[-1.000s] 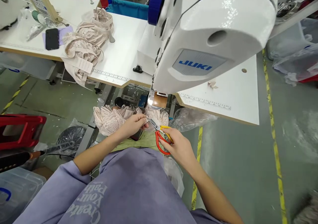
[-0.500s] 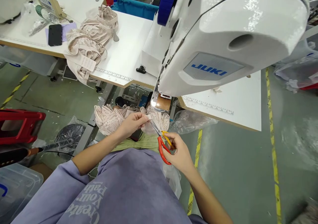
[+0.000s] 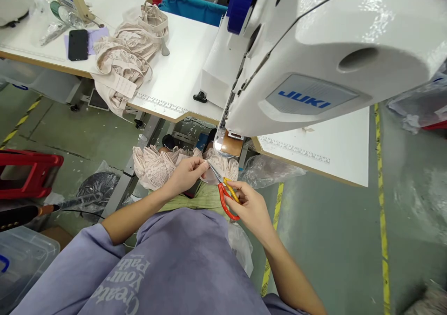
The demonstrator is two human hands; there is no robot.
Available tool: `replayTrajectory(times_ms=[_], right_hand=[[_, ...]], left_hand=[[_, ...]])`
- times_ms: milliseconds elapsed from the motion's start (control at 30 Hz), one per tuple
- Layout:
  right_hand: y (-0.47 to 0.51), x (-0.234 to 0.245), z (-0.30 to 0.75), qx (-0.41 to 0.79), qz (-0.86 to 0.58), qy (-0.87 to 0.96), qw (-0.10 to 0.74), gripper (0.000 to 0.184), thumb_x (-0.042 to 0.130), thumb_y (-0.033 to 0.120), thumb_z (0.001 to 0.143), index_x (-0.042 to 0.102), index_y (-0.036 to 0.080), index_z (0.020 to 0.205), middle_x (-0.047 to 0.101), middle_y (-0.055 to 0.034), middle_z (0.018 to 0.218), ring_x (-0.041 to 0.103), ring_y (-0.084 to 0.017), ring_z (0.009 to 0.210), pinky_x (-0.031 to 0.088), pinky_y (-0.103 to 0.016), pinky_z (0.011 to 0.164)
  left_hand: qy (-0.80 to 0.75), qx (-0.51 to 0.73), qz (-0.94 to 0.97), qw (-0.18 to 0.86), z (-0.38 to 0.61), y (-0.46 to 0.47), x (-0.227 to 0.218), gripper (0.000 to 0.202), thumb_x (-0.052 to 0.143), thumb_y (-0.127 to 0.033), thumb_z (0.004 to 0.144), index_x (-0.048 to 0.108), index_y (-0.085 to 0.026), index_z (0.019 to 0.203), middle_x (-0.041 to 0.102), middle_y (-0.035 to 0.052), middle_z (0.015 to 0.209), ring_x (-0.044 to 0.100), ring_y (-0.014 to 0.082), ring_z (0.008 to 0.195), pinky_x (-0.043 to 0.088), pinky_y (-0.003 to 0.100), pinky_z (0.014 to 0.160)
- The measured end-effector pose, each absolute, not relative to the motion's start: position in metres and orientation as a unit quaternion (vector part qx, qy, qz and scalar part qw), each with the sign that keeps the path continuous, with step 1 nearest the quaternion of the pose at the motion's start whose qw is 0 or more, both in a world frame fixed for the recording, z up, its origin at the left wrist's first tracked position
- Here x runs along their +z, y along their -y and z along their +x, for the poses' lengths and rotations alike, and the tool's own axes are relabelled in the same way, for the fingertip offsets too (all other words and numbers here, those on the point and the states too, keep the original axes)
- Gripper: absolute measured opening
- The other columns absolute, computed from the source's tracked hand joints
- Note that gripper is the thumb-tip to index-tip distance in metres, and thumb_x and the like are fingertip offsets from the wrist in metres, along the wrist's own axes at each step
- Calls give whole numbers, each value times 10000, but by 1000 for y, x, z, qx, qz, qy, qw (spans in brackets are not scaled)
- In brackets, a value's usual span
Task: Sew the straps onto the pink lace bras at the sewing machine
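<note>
My right hand [image 3: 249,206] grips scissors [image 3: 224,191] with one red and one yellow handle. Their blades point up and left and reach the fingertips of my left hand [image 3: 188,173]. That hand is closed in a pinch on the pale lace garment [image 3: 211,177], whose edge is mostly covered by my fingers. More beige lace [image 3: 153,168] lies bunched to the left of my left hand, over my lap. Just above my hands is the rounded metal and brown end [image 3: 228,146] of the sewing machine's bed.
A large white sewing machine [image 3: 314,63] overhangs the right side. On the white table [image 3: 188,44] lie a heap of lace garments [image 3: 129,54] and a black phone [image 3: 78,44]. A red stool [image 3: 30,173] and a clear plastic box [image 3: 28,263] stand at left.
The scissors have moved up and left, with the blades closer together and their tips now at my left fingertips. The small white piece seen there earlier is now mostly hidden.
</note>
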State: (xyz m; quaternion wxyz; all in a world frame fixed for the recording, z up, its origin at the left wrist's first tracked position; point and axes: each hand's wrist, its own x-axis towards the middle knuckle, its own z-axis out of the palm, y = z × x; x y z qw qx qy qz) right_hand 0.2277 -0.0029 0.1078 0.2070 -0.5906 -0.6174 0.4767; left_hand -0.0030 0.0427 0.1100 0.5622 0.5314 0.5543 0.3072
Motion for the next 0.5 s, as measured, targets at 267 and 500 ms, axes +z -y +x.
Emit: replayTrajectory(times_ms=[267,500], right_hand=[[8,107,264,454,-628,602,196,350,672,441,849,696,254,1144,679,-5,695,597,-180,583,487,-308,561],[-85,113,331,140,-715,668,150,421,593,450,874,684,189,1192,726,-144,1037,674,-320,922,525,-460,781]], left_hand=[[-498,391,358,686,3,-41,107,342,638,-497,868,590,-170,780,376,-71,559,287,71,485,212,234,481],[-434,410,289,748,4,-43,111,309,675,-444,874,614,-154,787,422,-63,576,258,48,468,171,221,468]])
